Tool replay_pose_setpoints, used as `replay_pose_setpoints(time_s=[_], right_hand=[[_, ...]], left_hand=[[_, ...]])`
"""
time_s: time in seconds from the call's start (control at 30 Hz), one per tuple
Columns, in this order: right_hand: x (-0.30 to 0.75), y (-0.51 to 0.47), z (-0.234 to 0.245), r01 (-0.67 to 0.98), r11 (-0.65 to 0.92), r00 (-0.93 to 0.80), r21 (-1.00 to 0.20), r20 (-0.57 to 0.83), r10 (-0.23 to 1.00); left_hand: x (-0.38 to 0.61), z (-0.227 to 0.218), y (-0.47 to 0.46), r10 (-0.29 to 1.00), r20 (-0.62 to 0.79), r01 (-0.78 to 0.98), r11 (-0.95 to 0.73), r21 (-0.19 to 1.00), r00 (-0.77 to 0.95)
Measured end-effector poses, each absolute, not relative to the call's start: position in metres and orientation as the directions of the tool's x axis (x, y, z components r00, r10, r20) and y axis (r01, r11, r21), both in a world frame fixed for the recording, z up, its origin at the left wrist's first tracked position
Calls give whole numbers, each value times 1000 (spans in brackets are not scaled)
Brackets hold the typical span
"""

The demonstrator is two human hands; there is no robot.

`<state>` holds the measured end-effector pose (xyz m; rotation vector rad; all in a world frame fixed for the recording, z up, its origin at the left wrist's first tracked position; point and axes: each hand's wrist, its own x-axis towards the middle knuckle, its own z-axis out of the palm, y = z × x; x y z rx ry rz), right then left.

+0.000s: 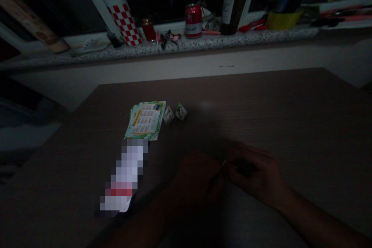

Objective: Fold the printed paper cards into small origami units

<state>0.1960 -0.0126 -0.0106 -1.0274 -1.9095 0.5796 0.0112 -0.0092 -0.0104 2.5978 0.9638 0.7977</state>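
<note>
The scene is very dark. My left hand (199,178) and my right hand (254,174) meet low over a brown wooden table (276,116). Both have their fingers pinched together on a small thin piece, probably paper (223,164), whose pale edge shows between them. Farther back on the table lies a stack of green printed paper sheets (145,120). Two small folded paper pieces (168,115) (181,111) sit just right of the stack.
A blurred-out flat object (123,178) lies left of my left hand. Behind the table runs a speckled stone sill (232,38) with a red can (193,20), a dark bottle (234,6), a red-and-white checkered bottle (122,11) and small clutter.
</note>
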Motion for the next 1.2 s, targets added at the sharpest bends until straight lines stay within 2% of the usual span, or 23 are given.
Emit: replay_pose_setpoints(time_s=[0.17,0.37,0.47,0.63,0.87,1.03,1.1,1.2], right_hand=[[195,-12,-7,455,489,-217,-744,440,871],[200,-8,-10,374,470,-203,-800,424,883],[206,-3,-13,345,463,-193,-816,421,886],[209,-2,-11,374,422,-164,-826,390,906],[198,-5,-9,338,422,-217,-841,367,905],[200,-4,-14,343,340,-205,-876,284,937],[202,-4,-15,340,339,-229,-877,272,935],[202,-5,-14,338,446,-343,-829,332,878]], left_hand=[[12,-5,-9,574,473,474,-819,323,668],[12,-4,-9,527,535,455,-848,273,661],[11,-3,-9,530,554,436,-847,306,642],[8,-4,-8,635,536,472,-772,425,557],[5,-5,-5,772,329,479,-607,634,543],[3,-3,0,876,66,477,-321,818,477],[1,-2,2,873,-24,445,-224,867,486],[-3,-2,5,823,-125,373,-111,921,554]])
